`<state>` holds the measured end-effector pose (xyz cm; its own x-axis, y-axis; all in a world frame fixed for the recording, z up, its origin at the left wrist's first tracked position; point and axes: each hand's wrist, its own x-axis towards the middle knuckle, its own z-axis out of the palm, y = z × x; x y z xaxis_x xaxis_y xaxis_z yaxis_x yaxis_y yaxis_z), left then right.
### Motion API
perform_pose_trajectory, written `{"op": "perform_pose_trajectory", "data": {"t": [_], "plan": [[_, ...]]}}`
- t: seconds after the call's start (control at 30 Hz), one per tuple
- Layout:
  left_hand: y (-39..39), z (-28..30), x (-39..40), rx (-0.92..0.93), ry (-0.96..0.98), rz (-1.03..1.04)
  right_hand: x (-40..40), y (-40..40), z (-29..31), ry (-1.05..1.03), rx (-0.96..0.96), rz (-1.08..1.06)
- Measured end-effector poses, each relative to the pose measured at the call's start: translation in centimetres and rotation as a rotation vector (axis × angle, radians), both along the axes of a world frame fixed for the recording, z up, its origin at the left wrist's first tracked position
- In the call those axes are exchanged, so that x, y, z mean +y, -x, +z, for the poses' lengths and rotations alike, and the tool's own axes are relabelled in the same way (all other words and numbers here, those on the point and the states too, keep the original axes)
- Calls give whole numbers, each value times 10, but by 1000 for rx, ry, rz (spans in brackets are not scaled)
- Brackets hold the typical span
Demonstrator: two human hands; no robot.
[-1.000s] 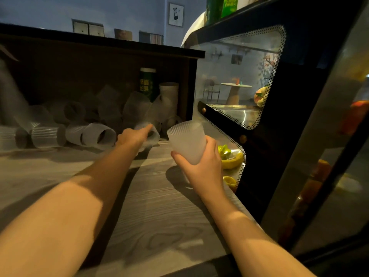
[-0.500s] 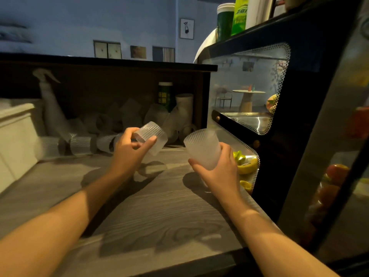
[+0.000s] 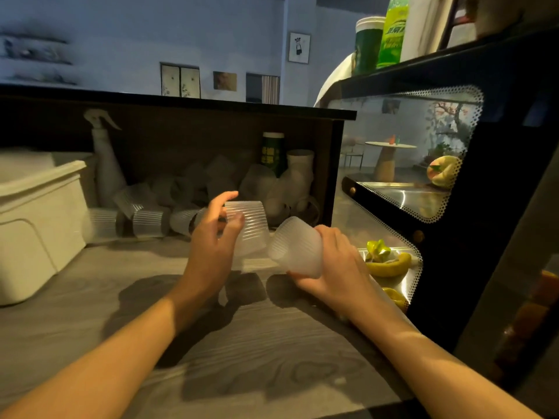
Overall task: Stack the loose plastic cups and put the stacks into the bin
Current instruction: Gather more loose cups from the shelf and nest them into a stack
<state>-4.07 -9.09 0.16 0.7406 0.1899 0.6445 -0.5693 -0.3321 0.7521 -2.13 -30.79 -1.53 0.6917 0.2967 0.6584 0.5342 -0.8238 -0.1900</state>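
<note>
My left hand (image 3: 211, 237) holds one ribbed cup (image 3: 248, 231) above the desk (image 3: 211, 343), thumb and fingers (image 3: 233, 220) curled loosely round its wall with the narrow base up. My right hand (image 3: 329, 267) grips a second cup (image 3: 295, 247) low on its side, fingers wrapped round it, and it is tipped over toward the first; the two are just beside each other, not yet nested. These cups look thin and translucent, so I judge them very light, a little springy, and easy to dent if I squeeze, and the ribs should keep them from slipping. I would hold each by the ribbed wall near its base, lightly, and leave the rims free so that one can slide into the other. More loose cups (image 3: 151, 220) lie on their sides at the back of the desk under the dark shelf, and the white bin (image 3: 39, 207) stands at the left, well apart from my hands.
</note>
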Motion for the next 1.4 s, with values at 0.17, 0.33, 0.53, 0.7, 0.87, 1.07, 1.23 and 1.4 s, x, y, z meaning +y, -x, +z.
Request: {"op": "perform_pose_trajectory", "data": {"t": [0.17,0.33,0.53,0.7,0.87,1.07,1.23,1.4], "plan": [[0,-6,3,25,-44,40,16,-18,11,126,-48,75],[-5,-4,14,-16,-205,158,30,-34,9,160,-73,120],[-12,-12,19,98,-325,137,50,-42,2,108,-53,255],[-58,-11,9,487,-344,162,55,-43,0,68,13,284],[-34,-19,23,223,-183,195,49,-56,2,-80,28,200],[-58,-34,67,386,90,558,49,-57,-7,-259,97,187],[-90,-34,78,642,102,635,46,-58,-5,-302,169,180],[-118,-9,60,797,424,507,40,-59,-5,-388,208,195]]}}
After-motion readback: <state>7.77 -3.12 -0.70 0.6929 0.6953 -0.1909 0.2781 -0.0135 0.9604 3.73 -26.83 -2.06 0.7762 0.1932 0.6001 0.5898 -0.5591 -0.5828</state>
